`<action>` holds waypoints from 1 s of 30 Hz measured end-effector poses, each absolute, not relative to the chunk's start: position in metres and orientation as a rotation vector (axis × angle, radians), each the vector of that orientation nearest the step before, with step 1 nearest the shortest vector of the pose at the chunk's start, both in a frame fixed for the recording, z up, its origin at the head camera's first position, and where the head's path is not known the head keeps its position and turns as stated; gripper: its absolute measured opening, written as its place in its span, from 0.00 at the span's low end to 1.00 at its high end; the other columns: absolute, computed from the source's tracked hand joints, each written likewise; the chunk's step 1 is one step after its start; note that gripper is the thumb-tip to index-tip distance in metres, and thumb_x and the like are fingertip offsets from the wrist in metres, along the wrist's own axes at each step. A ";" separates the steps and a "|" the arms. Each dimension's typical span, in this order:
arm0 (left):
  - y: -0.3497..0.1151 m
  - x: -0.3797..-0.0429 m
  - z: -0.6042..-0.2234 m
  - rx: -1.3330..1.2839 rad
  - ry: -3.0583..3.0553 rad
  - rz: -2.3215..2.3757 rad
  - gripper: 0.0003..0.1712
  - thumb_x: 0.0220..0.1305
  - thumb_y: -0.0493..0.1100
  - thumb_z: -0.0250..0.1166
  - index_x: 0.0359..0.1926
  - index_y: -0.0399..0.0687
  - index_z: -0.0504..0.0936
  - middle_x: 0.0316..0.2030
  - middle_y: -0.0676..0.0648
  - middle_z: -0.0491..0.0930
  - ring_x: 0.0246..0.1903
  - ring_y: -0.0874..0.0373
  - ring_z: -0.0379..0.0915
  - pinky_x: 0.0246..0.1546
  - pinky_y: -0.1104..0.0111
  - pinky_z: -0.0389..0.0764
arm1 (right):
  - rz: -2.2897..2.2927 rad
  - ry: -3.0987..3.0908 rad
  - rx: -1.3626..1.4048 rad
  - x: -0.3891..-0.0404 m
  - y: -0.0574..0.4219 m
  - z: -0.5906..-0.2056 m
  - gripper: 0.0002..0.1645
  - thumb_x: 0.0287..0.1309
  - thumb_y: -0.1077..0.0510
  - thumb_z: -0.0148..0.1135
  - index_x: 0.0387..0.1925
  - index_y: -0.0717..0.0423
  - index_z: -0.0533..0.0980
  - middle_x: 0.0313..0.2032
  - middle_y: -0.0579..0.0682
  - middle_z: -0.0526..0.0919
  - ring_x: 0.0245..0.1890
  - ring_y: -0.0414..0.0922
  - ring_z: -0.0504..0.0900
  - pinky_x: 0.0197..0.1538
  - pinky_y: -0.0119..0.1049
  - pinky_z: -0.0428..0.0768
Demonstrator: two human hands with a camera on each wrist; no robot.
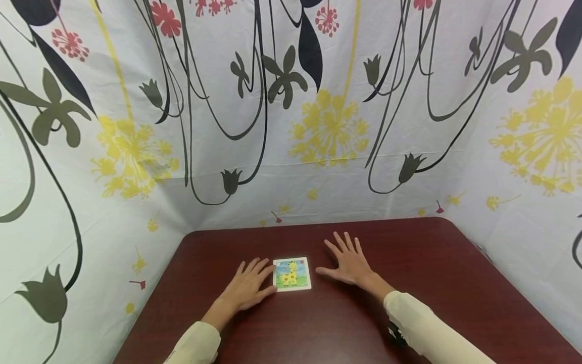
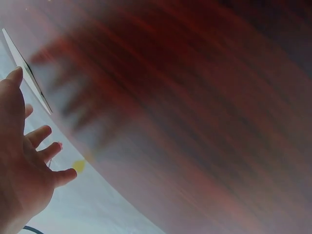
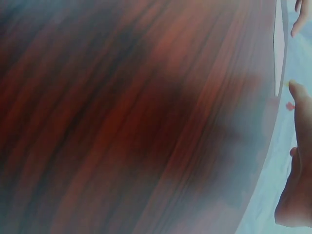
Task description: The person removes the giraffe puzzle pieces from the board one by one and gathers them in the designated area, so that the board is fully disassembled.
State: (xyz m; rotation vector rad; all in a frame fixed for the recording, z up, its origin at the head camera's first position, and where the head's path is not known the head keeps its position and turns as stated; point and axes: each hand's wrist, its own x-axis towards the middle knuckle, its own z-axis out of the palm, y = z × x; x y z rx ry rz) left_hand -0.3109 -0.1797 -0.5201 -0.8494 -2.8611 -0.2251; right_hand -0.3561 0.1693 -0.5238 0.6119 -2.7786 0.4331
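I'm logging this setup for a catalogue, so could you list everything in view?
Table: one, dark red-brown, lower part of the head view
Giraffe picture board: one, white-edged, blue, green and yellow, on the table
Patterned cloth: count unclear, white with coloured plant motifs, behind and beside the table
Sleeves: two, cream, bottom
Unclear object: one, black, at the right sleeve
Left hand: one, bare, at the board's left edge
Right hand: one, bare, right of the board

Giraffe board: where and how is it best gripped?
Probably grip the board by its left and right edges, one hand from each side: it lies thin and flat on the table, left hand beside its left edge, right hand just off its right.
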 end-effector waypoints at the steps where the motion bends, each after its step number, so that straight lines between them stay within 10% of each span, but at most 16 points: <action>1: -0.179 -0.311 -0.520 -0.853 -2.866 -0.225 0.39 0.74 0.67 0.57 0.76 0.53 0.69 0.75 0.40 0.66 0.74 0.36 0.58 0.69 0.33 0.57 | 0.436 -2.781 0.623 -0.356 0.166 -0.524 0.58 0.56 0.24 0.65 0.77 0.53 0.65 0.79 0.64 0.54 0.79 0.69 0.45 0.74 0.71 0.44; 30: -0.169 -0.315 -0.520 -0.842 -3.016 -0.237 0.39 0.75 0.71 0.50 0.77 0.58 0.69 0.77 0.44 0.62 0.76 0.38 0.56 0.71 0.34 0.56 | 0.510 -2.817 0.760 -0.357 0.108 -0.526 0.51 0.61 0.29 0.66 0.76 0.52 0.67 0.78 0.63 0.58 0.78 0.69 0.51 0.75 0.68 0.50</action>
